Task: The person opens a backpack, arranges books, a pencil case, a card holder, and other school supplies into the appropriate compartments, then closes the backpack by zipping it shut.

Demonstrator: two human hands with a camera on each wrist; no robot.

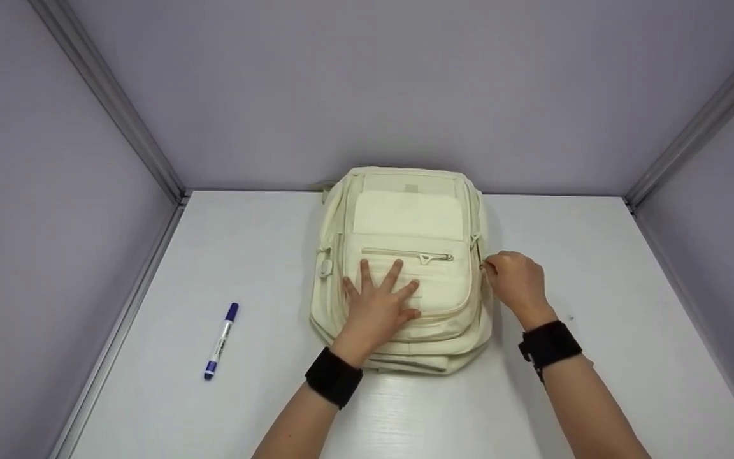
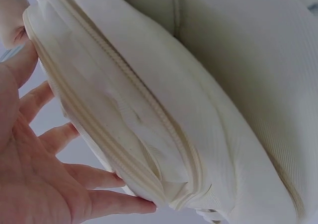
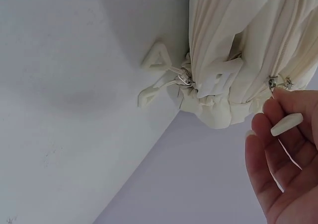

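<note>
A cream backpack (image 1: 415, 213) lies front side up on the white table. My left hand (image 1: 376, 312) rests on its front with the fingers spread, below a short zipped pocket (image 1: 405, 254). At the bag's right side, my right hand (image 1: 518, 280) pinches a zipper pull (image 3: 287, 124) between thumb and forefinger, close to its metal slider (image 3: 273, 82). The left wrist view shows the left fingers against the bag, beside curved zipper tracks (image 2: 124, 67). Two more zipper pulls (image 3: 158, 57) hang near a side buckle (image 3: 218, 78) in the right wrist view.
A blue-and-white marker (image 1: 220, 341) lies on the table (image 1: 265, 255) to the left of the bag. Pale panels (image 1: 405, 83) with metal corner posts (image 1: 112, 95) enclose the back and both sides. The bag's top end is close to the back panel.
</note>
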